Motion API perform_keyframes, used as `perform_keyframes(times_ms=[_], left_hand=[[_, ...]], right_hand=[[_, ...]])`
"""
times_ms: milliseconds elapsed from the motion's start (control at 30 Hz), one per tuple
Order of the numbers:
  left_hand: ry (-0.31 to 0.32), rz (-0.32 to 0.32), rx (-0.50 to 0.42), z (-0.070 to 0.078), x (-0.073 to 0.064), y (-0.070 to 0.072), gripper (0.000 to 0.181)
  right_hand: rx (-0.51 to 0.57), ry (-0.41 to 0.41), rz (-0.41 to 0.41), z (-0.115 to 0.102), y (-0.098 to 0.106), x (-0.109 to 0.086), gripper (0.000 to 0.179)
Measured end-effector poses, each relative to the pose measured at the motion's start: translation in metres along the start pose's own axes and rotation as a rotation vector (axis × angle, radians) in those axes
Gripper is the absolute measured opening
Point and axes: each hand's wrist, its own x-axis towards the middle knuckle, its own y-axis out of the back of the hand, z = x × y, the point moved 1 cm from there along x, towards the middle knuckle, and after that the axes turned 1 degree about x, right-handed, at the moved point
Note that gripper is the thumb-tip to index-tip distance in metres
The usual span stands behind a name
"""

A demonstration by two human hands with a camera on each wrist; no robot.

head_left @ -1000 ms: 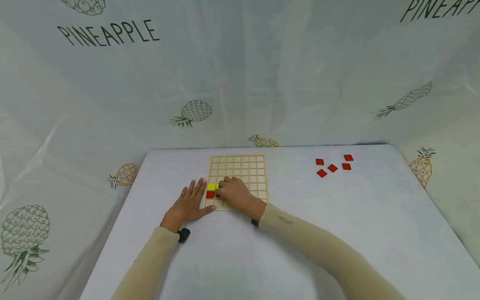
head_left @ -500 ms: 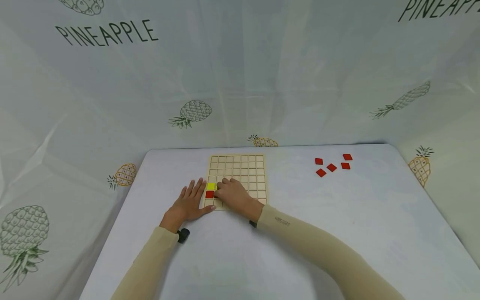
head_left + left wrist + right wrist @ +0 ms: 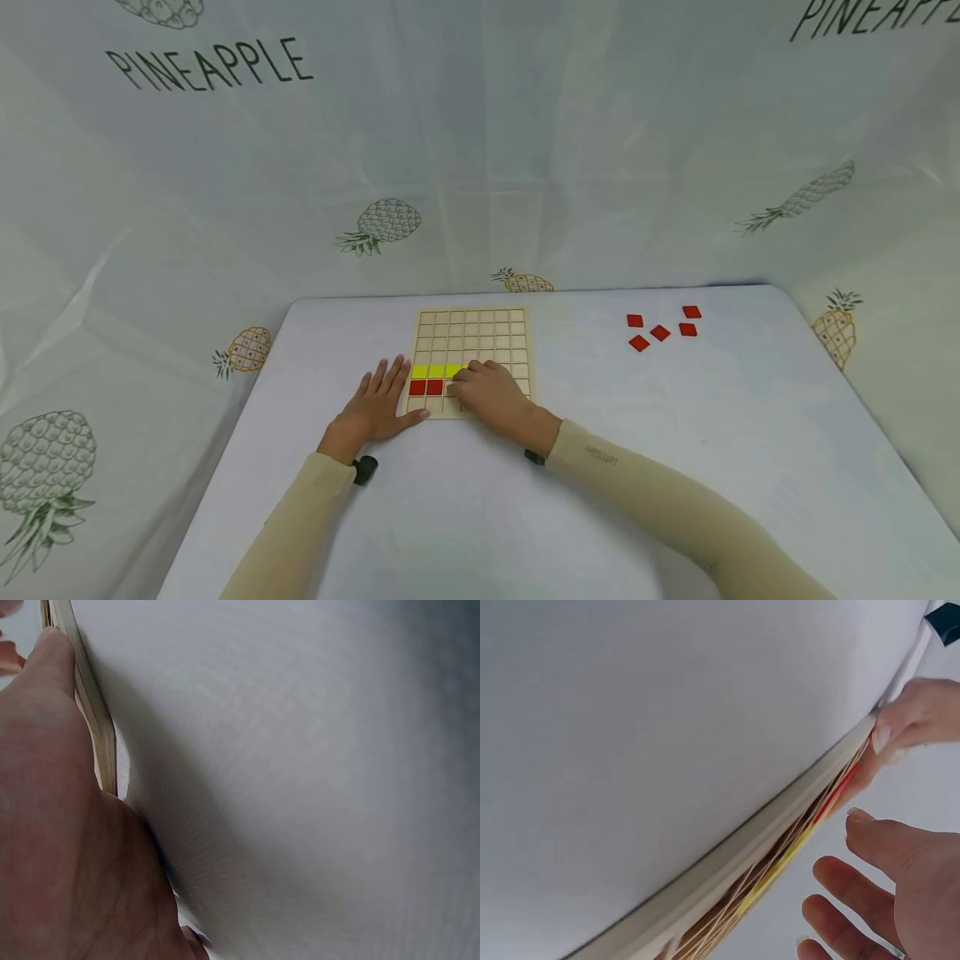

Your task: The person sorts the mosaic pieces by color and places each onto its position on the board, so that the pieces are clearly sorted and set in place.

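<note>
A pale wooden grid board point(image 3: 480, 329) lies on the white table. Two red square tiles point(image 3: 434, 387) sit side by side in its second row from the front. Behind them runs a row of yellow tiles point(image 3: 420, 372), its right end hidden by my right hand point(image 3: 493, 396). That hand hovers over the board with thumb and fingers apart; in the right wrist view nothing shows between the fingertips point(image 3: 825, 866). My left hand point(image 3: 373, 414) lies spread flat at the board's left side. Its thumb point(image 3: 52, 660) rests on the board's front left corner.
Several loose red tiles point(image 3: 660, 332) are scattered at the back right of the table point(image 3: 600, 517). A white curtain point(image 3: 600, 167) printed with pineapples hangs behind and beside it.
My right hand has shifted to the right, uncovering the second red tile and more of the yellow row. The left hand has stayed in place.
</note>
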Motion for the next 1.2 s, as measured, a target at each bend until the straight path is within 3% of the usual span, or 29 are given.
perform_keyframes(times_ms=[267, 433, 633, 800, 1000, 1200], left_hand=[[0.016, 0.000, -0.003, -0.005, 0.006, -0.007, 0.107], [0.021, -0.020, -0.005, -0.002, 0.002, -0.002, 0.107], [0.028, -0.042, -0.011, 0.004, -0.003, 0.006, 0.106], [0.013, -0.027, -0.036, 0.004, -0.003, 0.004, 0.110], [0.019, -0.031, -0.010, 0.001, -0.002, 0.000, 0.108], [0.006, -0.026, -0.049, 0.004, -0.004, 0.006, 0.108]], right_hand=[[0.070, -0.079, 0.115, 0.040, 0.002, -0.039, 0.022], [0.097, -0.143, 0.168, 0.066, 0.007, -0.064, 0.028], [0.081, -0.213, 0.128, 0.092, 0.009, -0.089, 0.032], [0.091, -0.267, 0.096, 0.113, 0.005, -0.108, 0.035], [0.108, -0.291, 0.103, 0.139, 0.001, -0.127, 0.038], [0.100, -0.313, 0.098, 0.164, 0.001, -0.142, 0.038]])
